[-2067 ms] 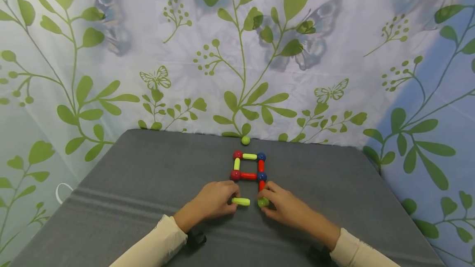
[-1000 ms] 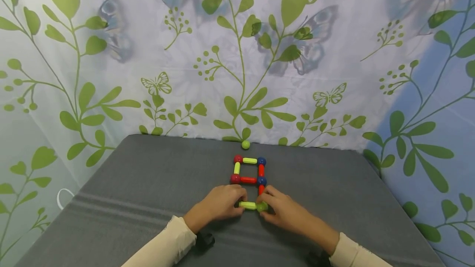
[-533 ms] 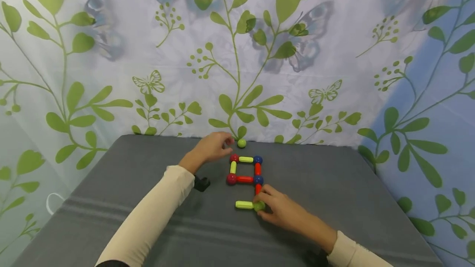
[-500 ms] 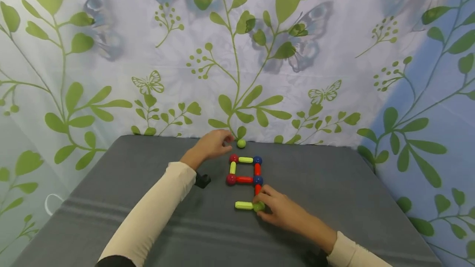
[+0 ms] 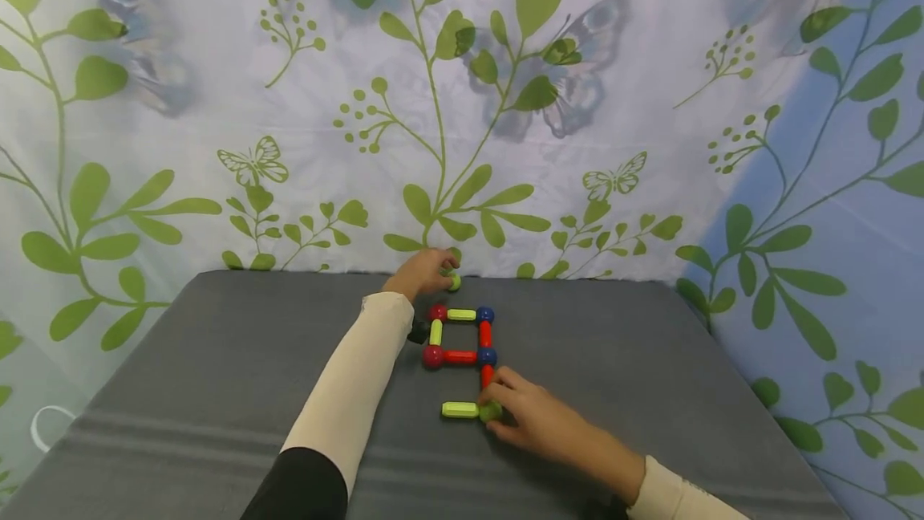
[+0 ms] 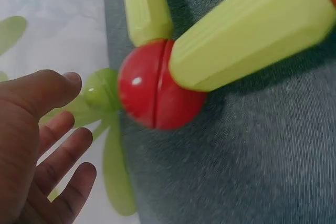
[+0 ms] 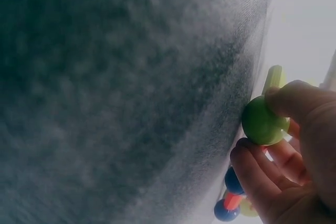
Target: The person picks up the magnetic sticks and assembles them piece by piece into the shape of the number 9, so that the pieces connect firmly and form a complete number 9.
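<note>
My right hand (image 5: 537, 417) pinches a green ball (image 7: 262, 121) between thumb and fingers at the near end of a magnetic stick-and-ball figure. From that ball a yellow-green stick (image 5: 459, 410) points left, and a red stick (image 5: 488, 376) runs up to the lower blue ball (image 5: 487, 357). Beyond lies a square of two red balls, two blue balls, two yellow-green sticks and two red sticks. My left hand (image 5: 423, 273) reaches to the table's far edge, fingers spread beside a loose green ball (image 5: 455, 283). In the left wrist view, the thumb tip overlaps this ball's edge; a red ball (image 6: 157, 85) stands nearer.
The figure lies on a grey cloth-covered table (image 5: 613, 359). A patterned curtain (image 5: 505, 103) hangs right behind the far edge. My left forearm (image 5: 354, 383) stretches along the figure's left side, close to the square.
The left hand brought the yellow-green stick against the right hand's green ball, let go, and moved away to the far loose ball. The right hand keeps its hold on the near ball.
</note>
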Demonstrator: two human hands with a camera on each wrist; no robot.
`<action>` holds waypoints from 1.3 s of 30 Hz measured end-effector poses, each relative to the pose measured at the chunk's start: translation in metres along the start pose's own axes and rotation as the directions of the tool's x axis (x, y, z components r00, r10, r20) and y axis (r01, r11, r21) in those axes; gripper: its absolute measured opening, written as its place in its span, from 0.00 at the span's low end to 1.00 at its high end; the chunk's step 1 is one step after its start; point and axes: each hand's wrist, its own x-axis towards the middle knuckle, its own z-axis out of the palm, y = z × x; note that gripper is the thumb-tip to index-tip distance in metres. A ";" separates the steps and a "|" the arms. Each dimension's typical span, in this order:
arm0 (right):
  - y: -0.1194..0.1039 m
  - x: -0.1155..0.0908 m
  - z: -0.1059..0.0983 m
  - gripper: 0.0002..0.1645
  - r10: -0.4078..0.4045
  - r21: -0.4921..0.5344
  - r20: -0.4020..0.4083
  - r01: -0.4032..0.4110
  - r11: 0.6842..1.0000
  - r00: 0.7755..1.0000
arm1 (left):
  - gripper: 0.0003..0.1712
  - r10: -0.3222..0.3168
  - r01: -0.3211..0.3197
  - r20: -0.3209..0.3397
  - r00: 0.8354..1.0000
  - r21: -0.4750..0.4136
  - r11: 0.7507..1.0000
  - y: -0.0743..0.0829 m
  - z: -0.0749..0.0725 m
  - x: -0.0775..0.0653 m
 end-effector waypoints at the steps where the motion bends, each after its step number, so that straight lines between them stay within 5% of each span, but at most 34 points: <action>1: 0.000 0.001 -0.001 0.16 0.003 0.002 0.005 -0.003 1.000 1.000 | 0.22 -0.001 0.001 -0.002 1.000 0.009 1.000 -0.001 0.002 0.002; 10: -0.001 0.004 0.001 0.17 0.013 0.004 0.022 -0.013 1.000 1.000 | 0.21 -0.002 -0.006 0.040 0.999 0.197 0.980 -0.010 0.021 0.009; 20: -0.002 0.010 -0.001 0.16 -0.028 -0.022 -0.012 0.027 0.999 1.000 | 0.21 0.055 -0.051 -0.037 0.998 0.109 0.993 -0.009 -0.004 -0.020; 23: -0.002 0.009 0.000 0.16 -0.046 -0.031 -0.017 0.045 0.998 0.999 | 0.18 0.161 -0.157 -0.039 0.986 0.086 0.984 -0.004 -0.005 -0.039; 28: -0.002 0.006 0.001 0.16 -0.071 -0.030 -0.033 0.070 0.997 0.997 | 0.15 0.337 -0.335 -0.017 0.941 0.076 0.939 0.002 0.002 -0.089; 34: -0.003 0.006 0.002 0.16 -0.066 -0.032 -0.039 0.065 0.997 0.997 | 0.15 0.398 -0.398 0.029 0.917 0.014 0.917 0.007 0.020 -0.152; 39: -0.006 0.007 0.000 0.15 -0.034 -0.020 -0.015 0.033 0.999 0.999 | 0.15 0.374 -0.373 0.114 0.920 -0.034 0.927 0.009 0.037 -0.179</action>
